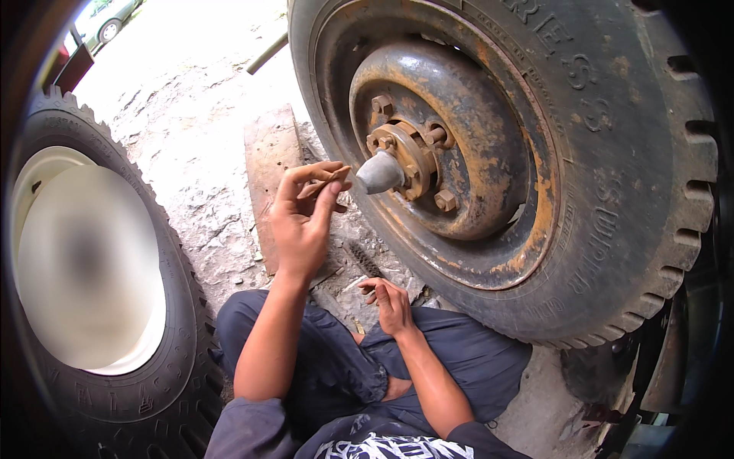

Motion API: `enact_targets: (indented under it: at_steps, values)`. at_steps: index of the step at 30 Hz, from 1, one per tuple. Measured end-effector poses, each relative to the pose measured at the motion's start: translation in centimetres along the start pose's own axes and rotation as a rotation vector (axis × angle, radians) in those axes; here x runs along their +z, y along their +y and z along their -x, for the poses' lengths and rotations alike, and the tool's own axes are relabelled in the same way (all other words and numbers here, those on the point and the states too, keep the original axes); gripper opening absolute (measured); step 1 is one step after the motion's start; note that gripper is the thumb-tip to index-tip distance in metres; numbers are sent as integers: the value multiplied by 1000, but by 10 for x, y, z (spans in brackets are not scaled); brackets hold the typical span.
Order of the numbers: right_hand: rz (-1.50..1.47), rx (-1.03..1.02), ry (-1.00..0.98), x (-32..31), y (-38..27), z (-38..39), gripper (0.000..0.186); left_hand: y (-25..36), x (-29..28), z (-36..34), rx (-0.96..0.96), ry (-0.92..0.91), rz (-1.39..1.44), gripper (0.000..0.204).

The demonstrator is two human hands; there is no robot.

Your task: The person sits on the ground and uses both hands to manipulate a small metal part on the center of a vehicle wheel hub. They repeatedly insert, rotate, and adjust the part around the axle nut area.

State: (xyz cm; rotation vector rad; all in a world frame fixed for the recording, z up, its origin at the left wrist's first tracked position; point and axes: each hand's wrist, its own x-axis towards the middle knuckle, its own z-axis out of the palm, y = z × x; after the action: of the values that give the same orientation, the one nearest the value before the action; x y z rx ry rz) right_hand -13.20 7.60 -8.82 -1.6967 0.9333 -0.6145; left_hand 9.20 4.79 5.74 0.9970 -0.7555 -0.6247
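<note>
A large truck wheel stands upright at the right, with a black tyre and a rusty steel rim. From its middle juts a hub ringed by bolts, tipped by a grey metal cone. My left hand is raised just left of the cone, thumb and fingertips pinched together. Something small and brownish may be between them, too small to make out. Low over my lap, my right hand hangs with loosely bent fingers, below the wheel's lower left edge, with nothing visible in it.
Another tyre with a pale rim stands close on my left. A wooden plank lies on the rough ground between the wheels. Near my knees is a dark ridged piece. A car is parked far off at the upper left.
</note>
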Motion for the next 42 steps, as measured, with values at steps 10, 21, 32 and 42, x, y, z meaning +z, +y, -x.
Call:
enact_targets:
  at_steps: [10,21,32,42]
  values:
    - [-23,-67,13,8,8,2,66,9,59,-68,529,-13,-651,18]
    - [97,-70,8,2,7,10,66,33,64,-76,500,-315,-838,20]
    - [82,-82,0,4,16,7,64,43,62,-80,423,-331,-877,21]
    - [78,-104,5,6,14,8,60,40,54,-77,518,-400,-891,19]
